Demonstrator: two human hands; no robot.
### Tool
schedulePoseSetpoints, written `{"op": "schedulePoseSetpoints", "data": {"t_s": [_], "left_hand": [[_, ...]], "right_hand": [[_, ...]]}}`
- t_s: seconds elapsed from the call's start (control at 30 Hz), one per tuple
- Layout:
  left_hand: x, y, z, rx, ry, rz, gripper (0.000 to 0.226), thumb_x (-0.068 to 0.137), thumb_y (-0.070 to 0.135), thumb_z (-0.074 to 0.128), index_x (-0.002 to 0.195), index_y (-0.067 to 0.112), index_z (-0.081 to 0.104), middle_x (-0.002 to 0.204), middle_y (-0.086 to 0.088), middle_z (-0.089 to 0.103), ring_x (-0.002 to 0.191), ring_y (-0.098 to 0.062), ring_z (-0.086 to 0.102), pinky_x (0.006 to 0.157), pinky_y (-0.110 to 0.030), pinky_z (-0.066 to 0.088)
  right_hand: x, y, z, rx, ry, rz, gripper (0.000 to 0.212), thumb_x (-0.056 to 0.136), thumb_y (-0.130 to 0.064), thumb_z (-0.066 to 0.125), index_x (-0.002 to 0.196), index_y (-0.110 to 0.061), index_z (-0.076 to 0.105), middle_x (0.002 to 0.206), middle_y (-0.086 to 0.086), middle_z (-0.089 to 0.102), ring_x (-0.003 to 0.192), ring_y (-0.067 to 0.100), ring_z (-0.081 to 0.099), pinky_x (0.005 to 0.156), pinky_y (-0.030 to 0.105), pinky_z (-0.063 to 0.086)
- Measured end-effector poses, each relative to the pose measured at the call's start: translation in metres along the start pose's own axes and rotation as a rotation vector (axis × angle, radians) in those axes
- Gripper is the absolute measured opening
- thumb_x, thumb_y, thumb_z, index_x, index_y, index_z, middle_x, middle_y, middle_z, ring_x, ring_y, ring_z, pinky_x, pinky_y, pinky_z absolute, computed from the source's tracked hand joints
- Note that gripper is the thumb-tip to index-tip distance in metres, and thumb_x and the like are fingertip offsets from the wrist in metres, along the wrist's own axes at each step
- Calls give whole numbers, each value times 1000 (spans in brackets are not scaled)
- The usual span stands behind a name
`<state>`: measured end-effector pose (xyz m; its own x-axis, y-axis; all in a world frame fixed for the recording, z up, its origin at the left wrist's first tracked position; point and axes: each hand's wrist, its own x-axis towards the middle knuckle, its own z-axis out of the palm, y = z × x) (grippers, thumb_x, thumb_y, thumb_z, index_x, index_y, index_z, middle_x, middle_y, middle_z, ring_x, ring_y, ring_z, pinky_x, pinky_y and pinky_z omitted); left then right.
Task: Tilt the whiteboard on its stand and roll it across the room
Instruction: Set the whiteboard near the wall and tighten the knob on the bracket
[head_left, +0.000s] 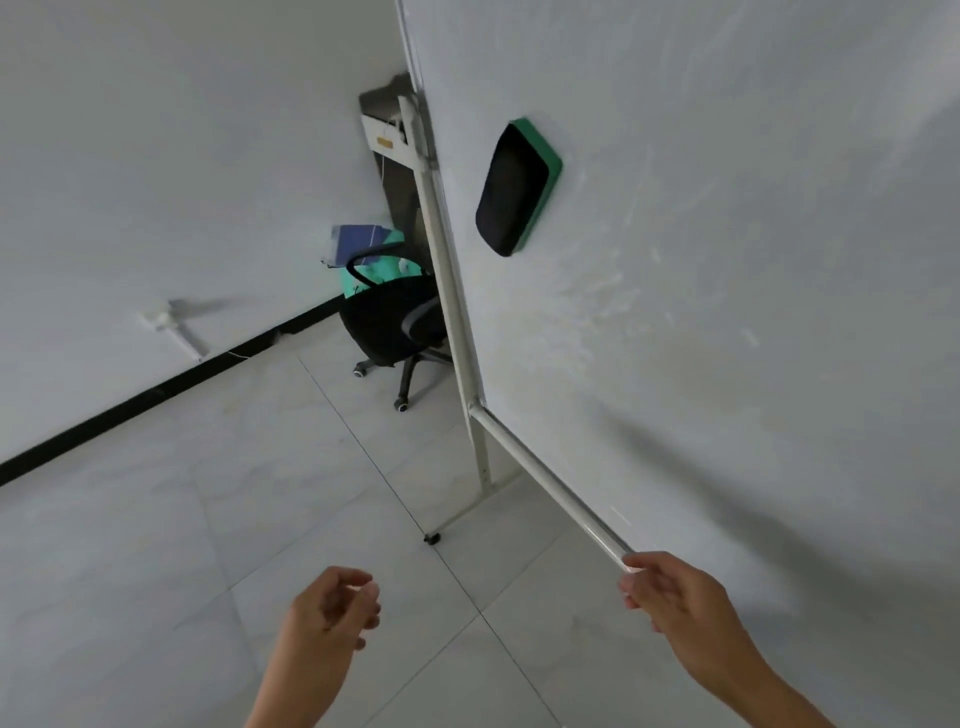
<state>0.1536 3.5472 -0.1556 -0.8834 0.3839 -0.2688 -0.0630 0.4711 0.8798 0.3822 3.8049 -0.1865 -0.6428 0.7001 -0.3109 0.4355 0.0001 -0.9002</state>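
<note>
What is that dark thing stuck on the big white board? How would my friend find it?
Find the big whiteboard filling the right side. Near its left edge, up high, sits an eraser. It is the only dark thing there: black with a green backing.

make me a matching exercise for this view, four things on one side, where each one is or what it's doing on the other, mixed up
Column 1:
1. eraser
2. office chair
3. right hand
4. left hand

Column 2:
A. loosely curled over the floor, holding nothing
B. grip on the lower rail of the whiteboard
C. stuck on the board's surface
D. in the corner, behind the board's edge

Pairs: 1-C, 2-D, 3-B, 4-A
</note>
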Motion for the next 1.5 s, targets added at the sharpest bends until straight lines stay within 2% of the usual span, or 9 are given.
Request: {"op": "schedulePoseSetpoints", "data": {"t_s": [0.43,0.73,0.8,0.87,0.97,1.1,1.27,1.4,1.5], "left_hand": [[294,105,-54,147,-320,252,9,94,19,57,92,15,64,82,-6,71,85,-26,69,74,-42,57],[421,261,21,59,-652,668,55,95,59,26,139,28,36,133,3,53,127,-6,49,108,-32,39],[418,278,47,-41,-719,702,23,102,44,23,117,46,41,115,26,47,105,29,43,94,-5,35],[416,290,68,-146,-734,746,28,105,25,21,107,52,28,107,34,36,91,40,37,82,8,30],[433,293,89,-206,-741,795,32,104,21,22,127,44,23,121,35,35,107,37,34,90,8,26],[450,302,112,-199,-809,857,34,104,23,23,122,51,27,125,33,38,116,30,35,98,2,27],[454,320,138,-180,-850,871,31,104,21,26,119,47,34,112,19,48,103,14,52,91,-13,45],[453,316,143,-123,-930,866,22,103,31,28,120,46,32,107,31,43,89,34,43,87,3,30],[448,307,135,-102,-969,933,23,103,26,30,125,32,33,84,20,47,64,16,52,62,-6,39]], "right_hand": [[141,-78,139,136,339,133,14,86,-9,66,92,-21,67,74,1,77,67,14,73,59,31,48],[163,-127,193,240,582,254,16,85,-6,66,91,-20,67,77,3,77,69,13,73,57,29,49],[171,-127,194,259,625,279,16,85,-5,66,91,-20,67,77,3,77,68,12,73,56,27,49],[181,-125,189,275,665,294,15,85,-5,65,92,-19,68,77,4,77,67,11,73,55,26,48],[201,-124,177,271,700,305,14,85,-7,66,93,-19,68,76,2,77,68,11,73,56,28,50],[227,-128,170,251,718,306,15,87,-8,64,92,-23,67,76,-4,77,69,9,73,58,30,52],[237,-138,173,264,782,321,16,86,-12,65,92,-27,66,78,-4,77,71,8,73,60,30,52],[227,-139,190,241,877,360,17,85,-12,66,91,-28,66,75,-4,77,71,10,73,60,33,54],[217,-143,217,242,952,391,16,85,-13,67,92,-27,67,74,-5,77,70,9,73,56,30,53]]}}
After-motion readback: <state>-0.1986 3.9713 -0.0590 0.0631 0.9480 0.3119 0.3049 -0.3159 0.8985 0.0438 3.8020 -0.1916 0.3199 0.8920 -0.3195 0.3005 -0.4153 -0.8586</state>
